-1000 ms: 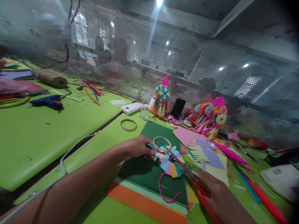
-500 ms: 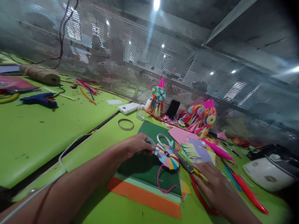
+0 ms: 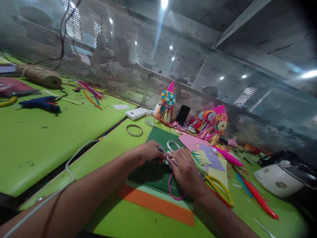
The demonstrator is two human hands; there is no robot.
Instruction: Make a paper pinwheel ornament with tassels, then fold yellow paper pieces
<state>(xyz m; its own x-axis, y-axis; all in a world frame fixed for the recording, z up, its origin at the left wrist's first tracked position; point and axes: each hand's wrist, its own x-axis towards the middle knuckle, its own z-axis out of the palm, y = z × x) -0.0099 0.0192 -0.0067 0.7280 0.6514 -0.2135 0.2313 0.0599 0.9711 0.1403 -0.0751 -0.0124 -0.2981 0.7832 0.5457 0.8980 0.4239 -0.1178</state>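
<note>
Over the dark green sheet (image 3: 155, 178), my left hand (image 3: 152, 152) pinches a small paper strip at the edge of the multicoloured paper disc. My right hand (image 3: 185, 168) has its fingers closed at the same spot, fingertips meeting those of the left. The disc is almost wholly hidden behind the right hand. A pink cord (image 3: 170, 185) loops down below the hands. The scissors with yellow and red handles (image 3: 219, 189) lie on the table beside my right wrist. Just behind my hands is a white tape ring (image 3: 173, 144).
Orange paper (image 3: 158, 206) lies under the green sheet. Finished tasselled ornaments (image 3: 170, 102) stand by a perforated metal screen (image 3: 138, 62). To the right are a red-handled tool (image 3: 262, 200) and a white appliance (image 3: 274, 180). At left lies a blue glue gun (image 3: 41, 104); a white cable (image 3: 69, 170) passes my left arm.
My right hand has let go of the scissors and moved left to the paper disc, covering it. The scissors now lie on the table. My left hand keeps its pinch.
</note>
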